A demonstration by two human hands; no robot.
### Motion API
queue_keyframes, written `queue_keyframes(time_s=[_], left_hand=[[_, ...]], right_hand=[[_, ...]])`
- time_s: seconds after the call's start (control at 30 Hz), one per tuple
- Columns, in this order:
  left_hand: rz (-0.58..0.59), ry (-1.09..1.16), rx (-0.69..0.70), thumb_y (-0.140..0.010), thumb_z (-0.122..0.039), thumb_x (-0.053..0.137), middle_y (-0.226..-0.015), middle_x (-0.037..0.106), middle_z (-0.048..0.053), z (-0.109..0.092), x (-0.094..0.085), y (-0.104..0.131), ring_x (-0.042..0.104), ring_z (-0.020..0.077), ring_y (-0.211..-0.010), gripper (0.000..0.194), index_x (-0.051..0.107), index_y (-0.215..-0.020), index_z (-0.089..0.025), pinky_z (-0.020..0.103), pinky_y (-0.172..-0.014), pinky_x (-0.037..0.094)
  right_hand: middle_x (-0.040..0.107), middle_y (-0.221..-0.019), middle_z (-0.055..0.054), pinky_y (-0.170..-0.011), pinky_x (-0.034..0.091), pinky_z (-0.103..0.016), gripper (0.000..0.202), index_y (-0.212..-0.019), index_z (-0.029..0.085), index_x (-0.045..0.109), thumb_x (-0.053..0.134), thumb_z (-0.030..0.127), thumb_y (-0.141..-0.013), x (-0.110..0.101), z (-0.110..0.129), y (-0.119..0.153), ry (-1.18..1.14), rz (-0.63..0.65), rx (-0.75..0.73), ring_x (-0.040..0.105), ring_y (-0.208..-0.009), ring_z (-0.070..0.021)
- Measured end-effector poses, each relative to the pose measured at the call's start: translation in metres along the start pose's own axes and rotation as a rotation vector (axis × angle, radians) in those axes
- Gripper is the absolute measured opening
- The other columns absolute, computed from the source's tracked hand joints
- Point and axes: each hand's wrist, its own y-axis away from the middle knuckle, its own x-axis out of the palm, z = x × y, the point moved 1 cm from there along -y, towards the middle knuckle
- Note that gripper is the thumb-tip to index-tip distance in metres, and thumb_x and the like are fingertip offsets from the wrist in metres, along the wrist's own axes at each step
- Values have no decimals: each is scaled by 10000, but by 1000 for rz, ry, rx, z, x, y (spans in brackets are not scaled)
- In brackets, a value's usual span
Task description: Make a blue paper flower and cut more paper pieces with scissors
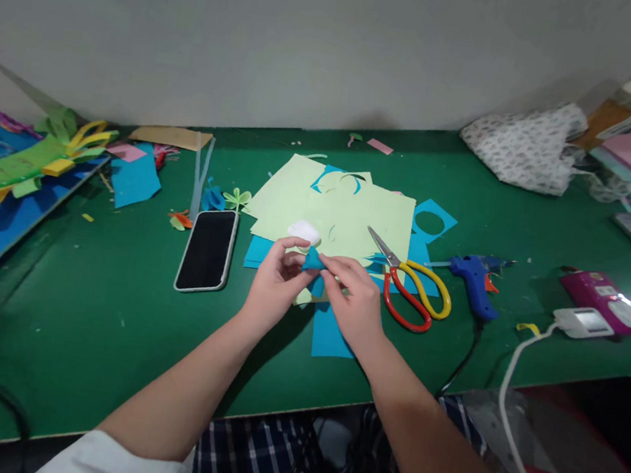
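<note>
My left hand (276, 271) and my right hand (355, 293) meet over the table, both closed on one small piece of blue paper (313, 260). The piece looks folded or curled, and its lower part is partly hidden by my fingers. Beneath and beyond my hands lie overlapping pale green paper sheets (346, 221), with a blue sheet (331, 334) showing under them toward me. A small white object (305, 230) rests on the green paper just past my left fingers. To the right of my right hand lie scissors (393, 258) with one red and one yellow handle, blades apart.
Left of the papers lies a phone (207, 251), near a green paper flower (237, 198). A blue glue gun (474, 283) lies on the right, before a magenta power strip (605, 301) with a white charger (584, 322). A patterned cloth bag (525, 145) sits at the wall.
</note>
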Motion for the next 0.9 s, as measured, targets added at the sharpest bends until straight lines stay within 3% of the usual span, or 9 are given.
queue_keyframes(time_s=[0.1, 0.27, 0.4, 0.5, 0.63, 0.77, 0.9], left_hand=[[-64, -115, 78, -665, -135, 677, -740, 590, -19, -2, -1, 2, 563, 131, -727, 439, 517, -1064, -226, 246, -717, 439], [-116, -322, 200, -678, -97, 637, -776, 595, -16, -2, -2, 6, 555, 132, -744, 468, 540, -1109, -252, 247, -745, 430], [-141, -389, 232, -701, -124, 634, -772, 586, -12, -1, -3, 7, 546, 140, -741, 452, 551, -1125, -256, 255, -750, 428], [-163, -378, 228, -713, -151, 641, -773, 593, -8, -2, -3, 7, 558, 148, -742, 440, 548, -1131, -252, 266, -750, 432], [-159, -425, 270, -732, -148, 627, -838, 618, 8, -4, -3, 9, 574, 157, -806, 429, 539, -1139, -250, 283, -796, 428], [-65, -243, 193, -707, -149, 659, -803, 620, 0, -4, 0, 8, 581, 150, -787, 457, 530, -1136, -237, 279, -777, 445], [42, 90, -33, -690, -185, 700, -717, 595, -32, -3, 2, 4, 559, 109, -683, 497, 510, -1146, -246, 221, -639, 433]], right_hand=[[615, -1022, -57, -656, 560, -278, 294, -1132, 284, 598, 506, 217, -862, 0, 1, 0, -47, -2, 2, 592, -922, -167], [596, -1084, -64, -750, 555, -306, 320, -1152, 285, 583, 518, 196, -851, 0, 2, 1, -58, 33, -37, 558, -1025, -180], [596, -1065, -60, -721, 553, -302, 307, -1122, 284, 601, 515, 195, -842, 1, 2, 1, -78, 67, 2, 563, -1009, -181], [605, -1053, -50, -687, 546, -275, 284, -1091, 276, 617, 524, 210, -830, 0, 2, -1, -195, 64, 110, 584, -956, -168], [657, -1001, -46, -632, 547, -268, 228, -1014, 251, 653, 546, 325, -827, -3, -4, -5, -527, 17, 398, 616, -869, -165], [687, -845, -31, -600, 531, -246, 201, -853, 221, 692, 591, 384, -794, -1, -10, -8, -834, 51, 598, 626, -800, -153], [671, -803, 9, -585, 512, -228, 137, -846, 241, 676, 667, 326, -739, -1, -9, -8, -853, 7, 614, 615, -732, -122]])
